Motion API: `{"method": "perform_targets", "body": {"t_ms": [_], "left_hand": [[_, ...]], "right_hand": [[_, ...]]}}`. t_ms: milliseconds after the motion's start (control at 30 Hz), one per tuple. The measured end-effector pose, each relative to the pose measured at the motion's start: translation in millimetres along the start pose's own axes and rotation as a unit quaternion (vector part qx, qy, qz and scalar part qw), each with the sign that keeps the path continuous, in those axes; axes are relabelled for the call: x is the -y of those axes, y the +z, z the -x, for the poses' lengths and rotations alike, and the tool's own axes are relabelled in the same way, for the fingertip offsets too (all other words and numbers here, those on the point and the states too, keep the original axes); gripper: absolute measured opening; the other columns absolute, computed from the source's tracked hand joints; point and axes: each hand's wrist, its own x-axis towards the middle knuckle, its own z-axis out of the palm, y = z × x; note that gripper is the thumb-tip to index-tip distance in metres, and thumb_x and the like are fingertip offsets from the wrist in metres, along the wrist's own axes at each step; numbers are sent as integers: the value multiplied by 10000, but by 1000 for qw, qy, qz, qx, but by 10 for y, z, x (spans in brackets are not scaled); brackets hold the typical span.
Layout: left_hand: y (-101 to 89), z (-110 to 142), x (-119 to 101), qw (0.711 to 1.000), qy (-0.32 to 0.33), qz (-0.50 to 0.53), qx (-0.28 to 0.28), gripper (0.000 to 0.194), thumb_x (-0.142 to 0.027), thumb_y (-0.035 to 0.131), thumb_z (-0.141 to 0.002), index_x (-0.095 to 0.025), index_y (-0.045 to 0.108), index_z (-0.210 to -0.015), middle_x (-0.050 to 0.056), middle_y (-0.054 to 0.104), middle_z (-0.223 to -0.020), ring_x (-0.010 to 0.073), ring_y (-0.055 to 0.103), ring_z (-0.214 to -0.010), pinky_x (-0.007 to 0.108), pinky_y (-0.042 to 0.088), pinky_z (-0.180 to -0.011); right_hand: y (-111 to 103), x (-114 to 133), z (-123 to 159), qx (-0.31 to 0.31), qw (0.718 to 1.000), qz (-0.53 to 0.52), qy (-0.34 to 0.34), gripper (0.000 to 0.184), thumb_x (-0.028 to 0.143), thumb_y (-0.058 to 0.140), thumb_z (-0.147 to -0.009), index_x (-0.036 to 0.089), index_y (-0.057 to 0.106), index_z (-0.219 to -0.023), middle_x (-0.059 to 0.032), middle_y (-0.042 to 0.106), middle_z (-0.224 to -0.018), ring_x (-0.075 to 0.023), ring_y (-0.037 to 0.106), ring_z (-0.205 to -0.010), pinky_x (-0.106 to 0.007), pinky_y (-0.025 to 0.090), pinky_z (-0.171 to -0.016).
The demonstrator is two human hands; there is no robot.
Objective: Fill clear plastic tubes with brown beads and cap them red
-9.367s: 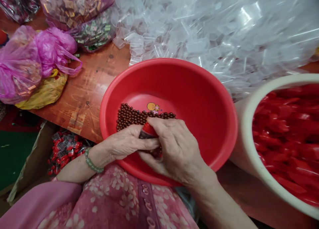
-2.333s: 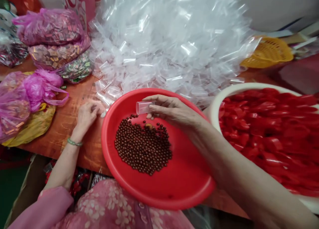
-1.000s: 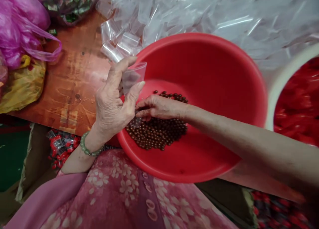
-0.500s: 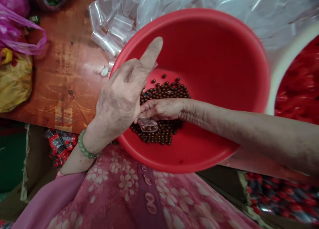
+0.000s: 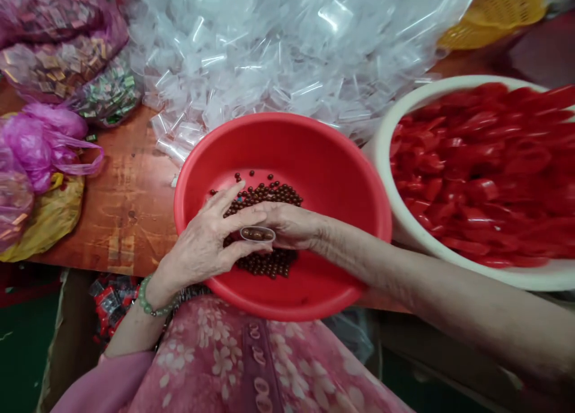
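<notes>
A small clear plastic container (image 5: 257, 234) is held over the red basin (image 5: 332, 155), its oval mouth facing me and several brown candy-like balls inside. The thumb and index finger of my left hand (image 5: 204, 236) are closed around its left side; the other fingers spread upward. My right hand (image 5: 294, 224) curls around it from behind and the right, with its fingertips mostly hidden. Beneath both hands lies a pile of loose brown balls (image 5: 269, 266) on the basin's floor.
Clear plastic containers (image 5: 278, 59) heap up behind the basin. A white tub (image 5: 384, 155) of red plastic pieces (image 5: 476, 179) stands at the right. Bags of small packs (image 5: 58, 71) sit at the left on the wooden table (image 5: 121, 209). Below is a box with red-capped packs (image 5: 110, 305).
The view has pulled back and shifted, showing more of the table. My left thumb and fingers have come down around the container, which now faces me with its open end.
</notes>
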Motion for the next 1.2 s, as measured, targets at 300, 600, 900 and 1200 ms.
{"method": "perform_targets", "body": {"t_ms": [300,600,900,1200], "left_hand": [[-1,130,-183,981,-14,177,-76,217,-248,630,-892,-174,716,-1077,128,679,-1268,226,617,-1222,437,455,-1087],[125,99,-174,950,-81,292,-78,239,-269,638,-883,-137,677,-1079,89,726,-1078,163,668,-984,294,516,-908],[174,73,-233,906,-96,407,-69,217,-247,655,-863,-154,623,-1056,32,686,-893,102,665,-818,217,536,-773],[199,10,-227,888,-98,442,-83,247,-250,699,-826,-163,614,-1041,19,664,-886,88,655,-777,208,521,-753]], "right_hand": [[87,138,370,-117,967,204,-101,387,526,676,-833,144,626,-800,13,608,-674,-60,554,-575,-190,444,-567],[198,122,612,-212,922,223,-233,266,438,712,-826,182,668,-886,1,648,-748,-75,560,-624,-208,454,-596],[236,270,970,-300,848,318,-298,213,395,759,-770,234,723,-905,-18,706,-842,-126,642,-731,-249,539,-670],[94,209,1267,-486,747,324,-316,224,397,791,-685,237,742,-834,-27,714,-761,-161,637,-680,-305,519,-657]]}}
